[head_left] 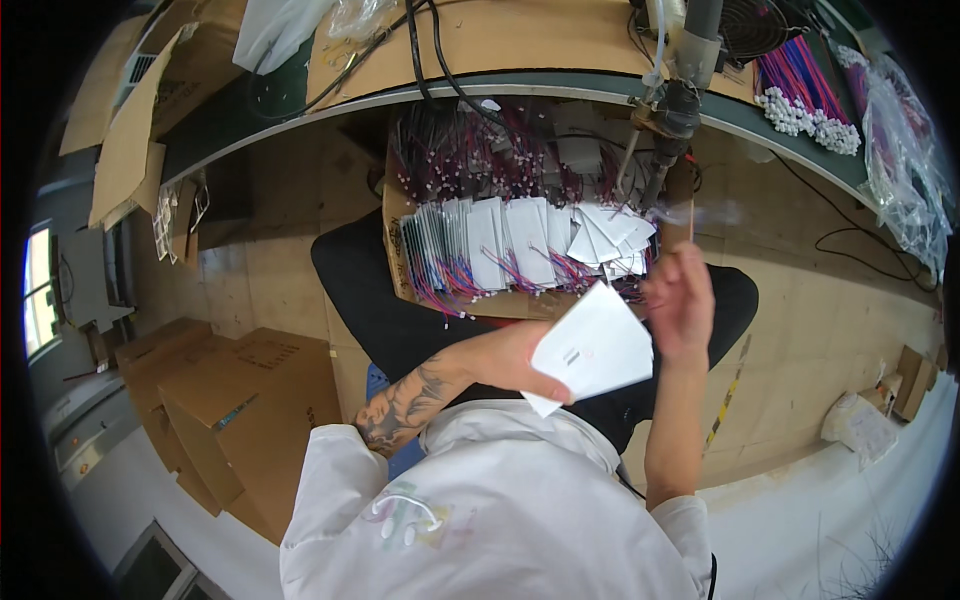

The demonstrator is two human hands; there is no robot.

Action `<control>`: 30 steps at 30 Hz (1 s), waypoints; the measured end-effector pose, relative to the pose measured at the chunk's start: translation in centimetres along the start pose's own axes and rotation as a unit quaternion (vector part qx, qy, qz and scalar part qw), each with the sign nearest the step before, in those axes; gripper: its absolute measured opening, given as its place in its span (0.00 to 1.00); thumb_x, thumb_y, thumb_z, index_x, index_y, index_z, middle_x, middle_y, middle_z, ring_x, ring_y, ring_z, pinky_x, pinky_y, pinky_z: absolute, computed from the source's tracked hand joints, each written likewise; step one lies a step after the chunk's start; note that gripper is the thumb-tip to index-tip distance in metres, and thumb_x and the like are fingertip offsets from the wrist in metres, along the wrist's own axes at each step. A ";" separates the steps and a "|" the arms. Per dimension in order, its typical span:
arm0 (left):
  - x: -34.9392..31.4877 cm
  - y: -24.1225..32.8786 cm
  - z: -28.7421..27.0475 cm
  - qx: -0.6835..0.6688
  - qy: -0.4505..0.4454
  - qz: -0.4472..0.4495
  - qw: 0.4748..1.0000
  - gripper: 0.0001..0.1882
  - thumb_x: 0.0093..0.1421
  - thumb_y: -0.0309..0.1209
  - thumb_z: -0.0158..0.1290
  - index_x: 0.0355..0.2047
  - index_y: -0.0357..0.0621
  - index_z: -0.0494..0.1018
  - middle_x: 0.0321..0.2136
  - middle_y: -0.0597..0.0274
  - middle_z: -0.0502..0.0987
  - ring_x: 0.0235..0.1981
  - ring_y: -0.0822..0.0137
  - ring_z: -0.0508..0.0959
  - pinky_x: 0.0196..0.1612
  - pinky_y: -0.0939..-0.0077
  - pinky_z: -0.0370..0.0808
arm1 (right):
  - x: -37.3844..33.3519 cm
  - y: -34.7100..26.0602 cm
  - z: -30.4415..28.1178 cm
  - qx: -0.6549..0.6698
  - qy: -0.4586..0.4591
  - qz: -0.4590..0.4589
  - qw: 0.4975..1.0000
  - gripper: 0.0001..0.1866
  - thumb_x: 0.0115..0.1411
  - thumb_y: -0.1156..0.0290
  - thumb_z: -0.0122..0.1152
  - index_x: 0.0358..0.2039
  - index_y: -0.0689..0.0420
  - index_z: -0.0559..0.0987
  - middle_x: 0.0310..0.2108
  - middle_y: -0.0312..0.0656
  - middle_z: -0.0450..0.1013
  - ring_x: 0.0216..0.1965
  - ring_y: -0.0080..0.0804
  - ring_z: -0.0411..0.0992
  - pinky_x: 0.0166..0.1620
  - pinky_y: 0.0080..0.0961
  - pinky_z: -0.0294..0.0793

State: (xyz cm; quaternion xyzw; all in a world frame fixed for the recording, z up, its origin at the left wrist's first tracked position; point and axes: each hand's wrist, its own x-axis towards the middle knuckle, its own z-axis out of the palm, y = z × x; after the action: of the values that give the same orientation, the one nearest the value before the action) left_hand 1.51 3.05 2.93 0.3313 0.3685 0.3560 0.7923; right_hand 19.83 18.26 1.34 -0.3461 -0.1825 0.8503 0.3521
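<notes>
My left hand [525, 358] grips a fanned stack of flat white rectangular pieces [600, 345] over my lap, thumb on top. The uppermost piece carries small dark marks. My right hand [682, 300] is raised to the right of the stack, apart from it. Its fingers are curled together near the tips, below a metal nozzle [655, 185]; what they hold, if anything, is too small to make out. Between my knees stands a cardboard box [400, 255] filled with rows of similar white flat pieces [487, 243] with red and blue wires.
A bench [480, 40] with a cardboard cover runs across the far side, black cables [415, 50] hanging over its edge. Wire bundles with white connectors [810, 120] and a clear plastic bag [905, 160] lie at its right. Large cardboard boxes [260, 410] stand at left.
</notes>
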 end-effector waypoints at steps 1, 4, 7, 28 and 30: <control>0.0 0.1 -0.3 0.003 0.032 -0.019 0.999 0.33 0.47 0.29 0.64 0.52 0.36 0.62 0.44 0.59 0.72 0.45 0.71 0.70 0.49 0.74 0.68 | -0.3 -1.1 -0.1 -0.001 0.011 -0.029 1.000 0.06 0.61 0.69 0.51 0.31 0.57 0.69 0.18 0.32 0.62 0.21 0.19 0.64 0.27 0.18 0.69; 1.3 2.3 0.2 0.069 0.193 0.038 0.978 0.33 0.47 0.26 0.63 0.52 0.36 0.61 0.42 0.59 0.73 0.44 0.71 0.72 0.48 0.75 0.69 | -2.8 -1.3 1.5 -0.139 -0.008 -0.035 0.990 0.06 0.61 0.69 0.50 0.31 0.57 0.69 0.18 0.31 0.62 0.19 0.16 0.62 0.22 0.16 0.65; 3.3 3.7 0.5 0.037 0.239 0.085 0.967 0.31 0.47 0.24 0.61 0.51 0.37 0.62 0.42 0.59 0.73 0.44 0.70 0.72 0.48 0.74 0.69 | -4.1 0.7 4.0 -0.295 -0.042 -0.032 0.954 0.06 0.62 0.71 0.51 0.30 0.59 0.71 0.19 0.31 0.65 0.19 0.16 0.63 0.22 0.15 0.66; 5.8 7.9 1.2 -0.001 0.272 0.232 0.934 0.25 0.51 0.27 0.60 0.48 0.35 0.64 0.40 0.59 0.74 0.42 0.71 0.74 0.44 0.76 0.73 | -2.5 -2.3 8.0 -0.271 0.007 -0.087 0.958 0.10 0.61 0.68 0.51 0.24 0.58 0.70 0.17 0.31 0.63 0.18 0.15 0.60 0.22 0.15 0.64; 6.1 7.9 1.1 -0.006 0.269 0.239 0.933 0.25 0.51 0.27 0.60 0.48 0.35 0.64 0.40 0.59 0.74 0.42 0.71 0.74 0.44 0.76 0.73 | -2.4 -2.4 8.0 -0.273 0.003 -0.092 0.958 0.10 0.61 0.68 0.51 0.25 0.58 0.70 0.17 0.31 0.63 0.18 0.15 0.60 0.22 0.15 0.64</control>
State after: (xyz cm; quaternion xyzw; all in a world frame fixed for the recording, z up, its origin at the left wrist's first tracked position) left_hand 2.76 11.84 7.60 0.2966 0.4759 0.6127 0.5569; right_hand 16.51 17.64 9.32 -0.4132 -0.4375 0.7309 0.3219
